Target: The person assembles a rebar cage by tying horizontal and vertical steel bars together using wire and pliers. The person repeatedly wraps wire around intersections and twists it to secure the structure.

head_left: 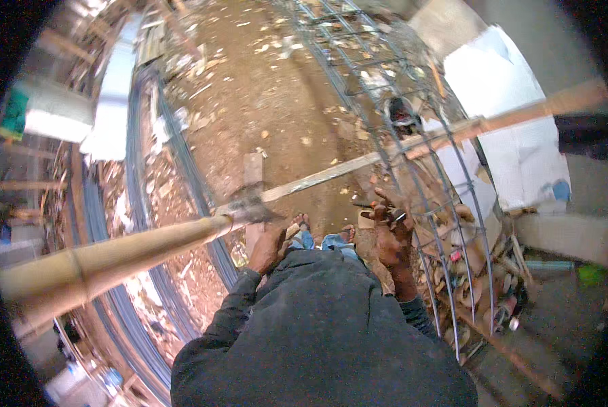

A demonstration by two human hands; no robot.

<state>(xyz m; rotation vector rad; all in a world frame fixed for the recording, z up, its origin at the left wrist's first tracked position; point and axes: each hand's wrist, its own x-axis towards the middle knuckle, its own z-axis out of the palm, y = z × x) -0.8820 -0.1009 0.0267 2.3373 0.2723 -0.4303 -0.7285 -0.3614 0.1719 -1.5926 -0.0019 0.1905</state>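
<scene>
My left hand (269,249) is in front of my body, just below the dark, blurred end of a thick bamboo pole (148,247). Its fingers look curled, and whatever they hold is hidden. Out to the right, beside a rebar cage (426,183), is my right hand (393,241). Its bent fingers close round a small hand tool (364,203) with orange and dark parts; motion blur hides its exact kind. A metallic bit shows near the fingertips. The cage, made of long steel bars tied with cross pieces, runs from the far middle to the near right.
A wooden batten (331,171) crosses ahead of me, passing the cage. Bundles of steel bars (182,163) lie at left on littered dirt ground (250,88). White sheets (514,129) stand at right, above rubble and scraps (480,278). My feet are below my hands.
</scene>
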